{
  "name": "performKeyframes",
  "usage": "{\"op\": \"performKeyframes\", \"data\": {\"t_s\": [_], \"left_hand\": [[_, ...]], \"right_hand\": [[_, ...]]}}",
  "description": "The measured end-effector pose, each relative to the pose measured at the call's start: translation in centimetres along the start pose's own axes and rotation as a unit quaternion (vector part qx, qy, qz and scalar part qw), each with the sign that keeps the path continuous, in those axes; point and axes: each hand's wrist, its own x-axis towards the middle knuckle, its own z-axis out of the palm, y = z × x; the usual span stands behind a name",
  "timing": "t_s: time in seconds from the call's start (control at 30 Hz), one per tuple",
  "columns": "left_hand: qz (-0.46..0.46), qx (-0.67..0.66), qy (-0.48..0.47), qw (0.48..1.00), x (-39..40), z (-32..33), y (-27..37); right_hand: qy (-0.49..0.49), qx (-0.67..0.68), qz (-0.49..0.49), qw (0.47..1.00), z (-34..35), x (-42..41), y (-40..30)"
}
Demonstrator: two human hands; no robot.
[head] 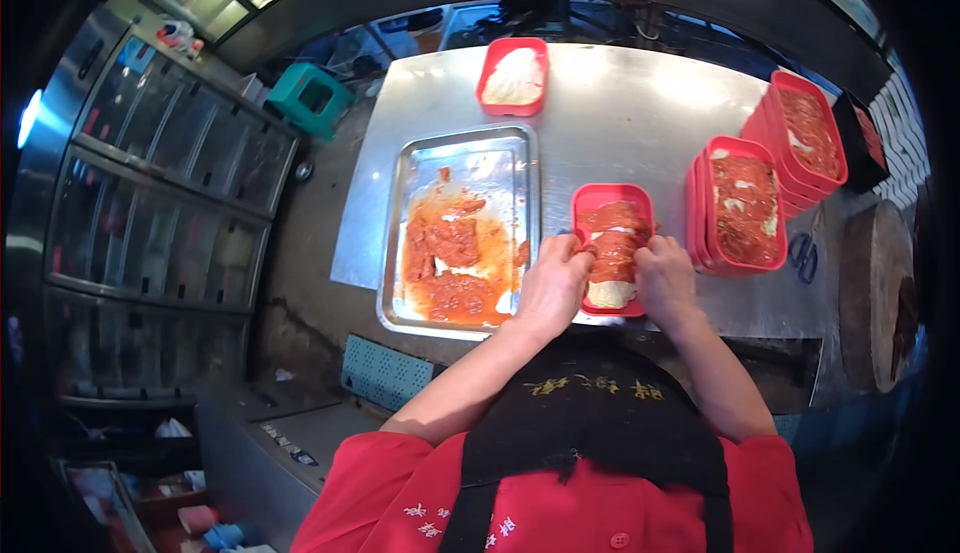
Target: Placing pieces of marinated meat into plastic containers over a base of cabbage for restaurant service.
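Note:
In front of me a red plastic container (576,211) stands near the front edge of the steel table (622,132). Slices of red marinated meat (615,253) overlap inside it, and a pale, crumbly layer (611,295) shows at its near end. My left hand (553,283) is at the container's left rim and my right hand (666,279) at its right. Between them, the pinched fingers of both hands grip opposite ends of a meat slice. To the left lies a metal tray (469,149) holding more marinated meat (454,241) in orange-red sauce.
A red container of pale contents (513,108) stands at the back. Stacked red containers (699,215) with meat on top occupy the right, with more stacked containers (761,132) behind. Scissors (804,259) and a round wooden chopping block (870,298) are far right. A green stool (311,99) stands on the floor.

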Motion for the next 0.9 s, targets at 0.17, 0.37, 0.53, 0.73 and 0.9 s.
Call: {"op": "performKeyframes", "data": {"t_s": [0.17,0.37,0.53,0.73,0.9], "left_hand": [[-0.177,0.069,0.093,0.977,-5.7,-4.5,-8.4],[-0.231,0.065,-0.034,0.970,-9.4,-7.7,-11.9],[-0.237,0.158,-0.016,0.958,-9.1,-6.7,-11.8],[-0.445,-0.182,-0.048,0.875,-8.5,-10.6,-12.6],[-0.423,-0.314,-0.002,0.850,-9.1,-12.4,-14.4]], "right_hand": [[-0.037,0.090,0.043,0.994,-2.0,0.9,-1.5],[-0.102,0.191,0.026,0.976,-1.7,2.2,-5.1],[-0.132,0.224,-0.018,0.965,-0.4,2.8,-7.4],[-0.166,0.277,-0.042,0.945,0.0,4.2,-9.0],[-0.210,0.304,-0.103,0.923,2.2,6.1,-11.0]]}}
